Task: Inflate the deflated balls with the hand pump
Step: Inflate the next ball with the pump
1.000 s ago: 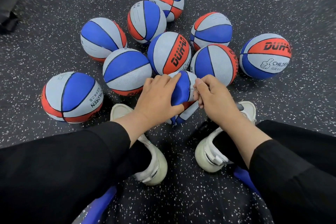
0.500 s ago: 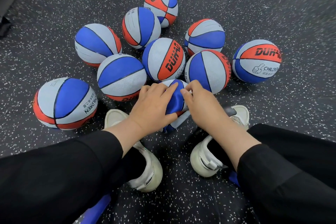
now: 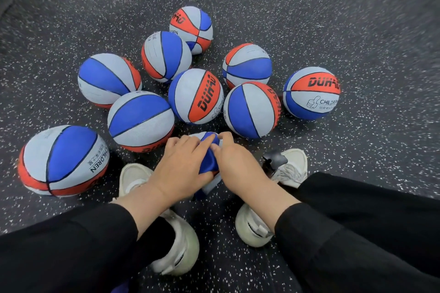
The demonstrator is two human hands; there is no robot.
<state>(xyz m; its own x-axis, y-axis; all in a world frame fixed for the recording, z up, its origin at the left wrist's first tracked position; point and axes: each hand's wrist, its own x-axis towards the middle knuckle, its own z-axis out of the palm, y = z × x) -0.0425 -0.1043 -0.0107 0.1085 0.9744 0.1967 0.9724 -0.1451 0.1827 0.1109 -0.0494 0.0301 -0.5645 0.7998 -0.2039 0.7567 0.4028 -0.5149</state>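
Note:
A limp blue, grey and red deflated ball [image 3: 210, 158] sits squashed on the floor between my feet. My left hand [image 3: 181, 169] grips its left side, fingers curled over the top and thumb underneath. From the right, my right hand [image 3: 235, 162] pinches thumb and forefinger together against the ball's top edge; the pump needle is hidden under those fingertips. A dark part of the hand pump [image 3: 275, 158] shows beside my right shoe. Several inflated balls [image 3: 195, 96] lie clustered on the floor just beyond my hands.
Dark speckled rubber floor [image 3: 357, 31] stretches all around. My white shoes [image 3: 291, 167] and black trouser legs frame the deflated ball. One inflated ball [image 3: 63, 160] lies at the left, another [image 3: 312, 93] at the right. A blue object [image 3: 121, 289] peeks in at the bottom edge.
My right fingertips have moved from beside the ball onto its top edge, and the thin needle seen between them earlier is now covered. My left hand keeps its grip.

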